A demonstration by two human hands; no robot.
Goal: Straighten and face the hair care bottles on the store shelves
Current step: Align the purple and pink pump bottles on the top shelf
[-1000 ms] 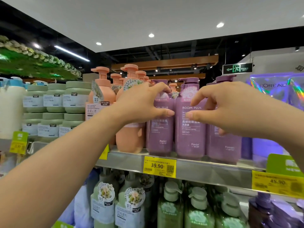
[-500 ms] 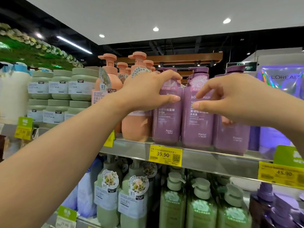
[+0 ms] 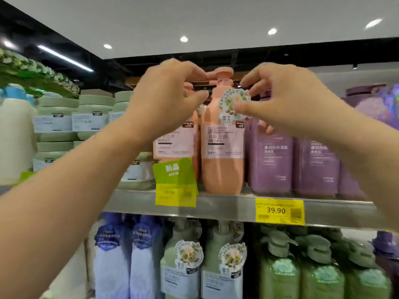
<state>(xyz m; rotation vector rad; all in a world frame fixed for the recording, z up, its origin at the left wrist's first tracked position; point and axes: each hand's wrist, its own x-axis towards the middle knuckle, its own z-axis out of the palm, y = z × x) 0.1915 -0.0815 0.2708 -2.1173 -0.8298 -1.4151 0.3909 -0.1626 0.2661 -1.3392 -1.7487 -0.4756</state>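
Peach pump bottle [image 3: 223, 152] stands at the shelf [image 3: 226, 207] edge, label forward; our right hand [image 3: 287, 102] pinches its round tag [image 3: 234, 103], left hand [image 3: 164, 100] grip curled, contact unclear, so we turn gently, base planted.

Both forearms bare, no sleeves visible; left hand [image 3: 164, 100] and right hand [image 3: 287, 100] bare, ringless, short nails.
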